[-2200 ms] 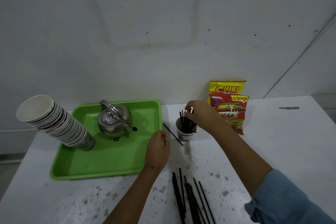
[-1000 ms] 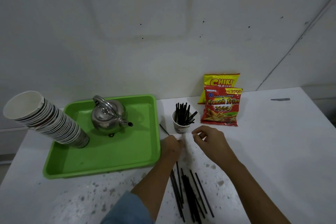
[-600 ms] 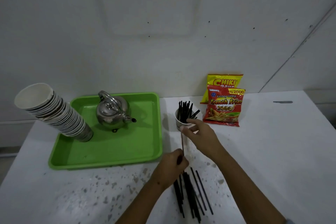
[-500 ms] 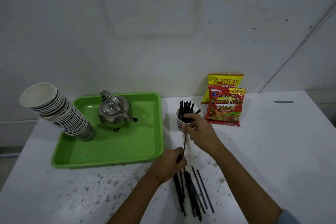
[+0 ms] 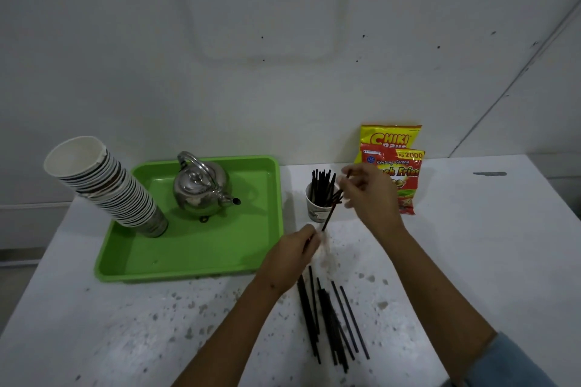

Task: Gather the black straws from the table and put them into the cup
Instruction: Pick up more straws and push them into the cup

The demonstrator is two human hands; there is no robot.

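A white paper cup (image 5: 315,210) stands in the middle of the table, to the right of the tray, with several black straws (image 5: 321,185) upright in it. One black straw (image 5: 330,214) slants just in front of the cup's right side. My right hand (image 5: 369,198) pinches its upper part beside the cup's rim. My left hand (image 5: 290,258) is closed around its lower end, close to the tabletop. A loose pile of black straws (image 5: 330,317) lies flat on the table near me, between my forearms.
A green tray (image 5: 204,261) at the left carries a steel kettle (image 5: 201,188) and a leaning stack of paper cups (image 5: 107,185). Two snack packets (image 5: 405,166) lean on the wall behind my right hand. The white table (image 5: 487,245) is speckled near me.
My left hand took a single straw off the table by the tray. My right hand came back from the cup, gripped its upper end and lifted it up beside the cup.
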